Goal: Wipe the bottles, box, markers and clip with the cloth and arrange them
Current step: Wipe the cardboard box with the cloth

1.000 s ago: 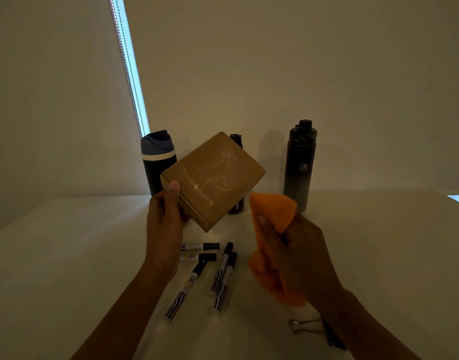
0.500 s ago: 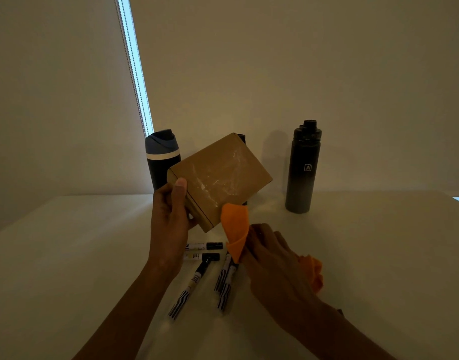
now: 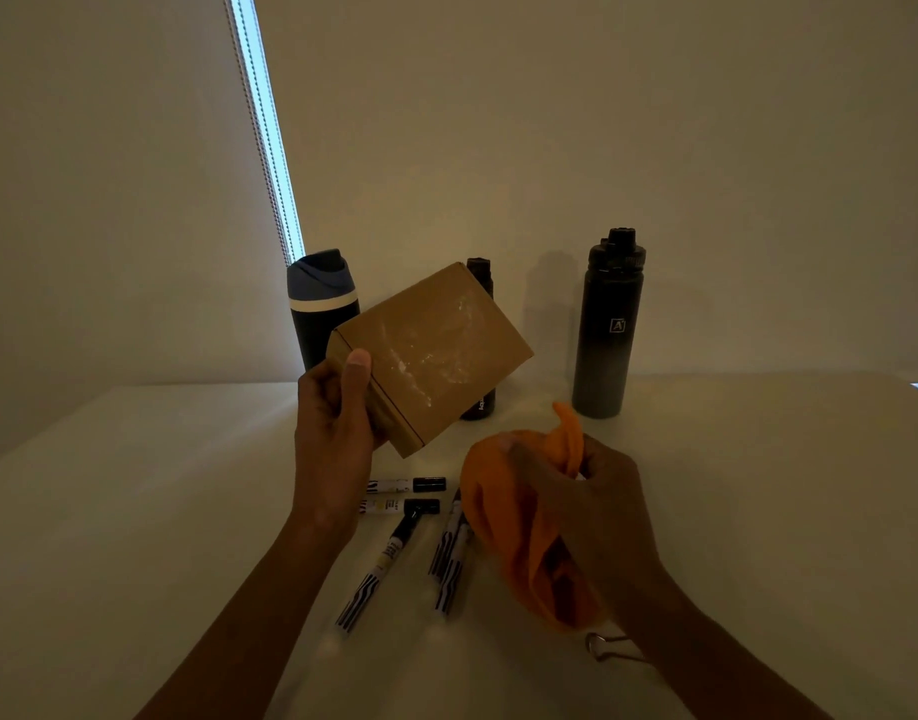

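Observation:
My left hand [image 3: 335, 439] holds a brown cardboard box [image 3: 436, 350] tilted above the table, its top face smeared with white dust. My right hand [image 3: 597, 506] grips a bunched orange cloth [image 3: 503, 511] just right of and below the box, apart from it. Several striped markers [image 3: 394, 553] lie on the table under my hands. A metal clip [image 3: 610, 649] peeks out beside my right wrist. At the back stand a blue-lidded bottle [image 3: 319, 304], a tall black bottle [image 3: 610, 330] and a small dark bottle [image 3: 480, 402] mostly hidden by the box.
The white table [image 3: 135, 485] runs to a pale wall at the back. A window blind with a bright gap [image 3: 262, 122] hangs at the back left. The room is dim.
My right hand has pulled back from the box's lower edge to the right and regathered the cloth. The box stays held in my left hand, barely moved.

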`<state>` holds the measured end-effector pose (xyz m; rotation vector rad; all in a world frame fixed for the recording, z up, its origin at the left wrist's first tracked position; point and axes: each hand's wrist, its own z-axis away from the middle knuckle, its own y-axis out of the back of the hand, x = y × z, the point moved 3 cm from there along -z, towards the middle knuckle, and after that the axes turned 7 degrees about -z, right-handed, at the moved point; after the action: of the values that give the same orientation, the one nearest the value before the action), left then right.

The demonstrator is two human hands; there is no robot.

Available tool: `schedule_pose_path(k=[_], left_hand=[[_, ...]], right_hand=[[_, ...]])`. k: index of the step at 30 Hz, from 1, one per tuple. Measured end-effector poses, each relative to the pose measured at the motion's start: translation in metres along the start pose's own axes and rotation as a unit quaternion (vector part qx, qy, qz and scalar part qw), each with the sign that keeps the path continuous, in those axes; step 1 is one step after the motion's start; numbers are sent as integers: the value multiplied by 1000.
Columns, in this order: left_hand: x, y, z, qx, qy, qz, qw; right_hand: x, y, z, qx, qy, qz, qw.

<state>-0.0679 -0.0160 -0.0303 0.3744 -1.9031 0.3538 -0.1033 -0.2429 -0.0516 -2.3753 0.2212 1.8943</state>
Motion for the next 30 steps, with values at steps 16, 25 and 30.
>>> schedule_pose_path(k=[16, 25, 30], left_hand=[[0, 0, 1, -5, 4, 6, 1000], [2, -3, 3, -5, 14, 23, 1000], [4, -6, 6, -11, 22, 39, 999]], right_hand=[[-15, 0, 4, -106, -38, -190, 975], [12, -23, 12, -111, 280, 281, 911], [15, -35, 17, -110, 411, 324, 845]])
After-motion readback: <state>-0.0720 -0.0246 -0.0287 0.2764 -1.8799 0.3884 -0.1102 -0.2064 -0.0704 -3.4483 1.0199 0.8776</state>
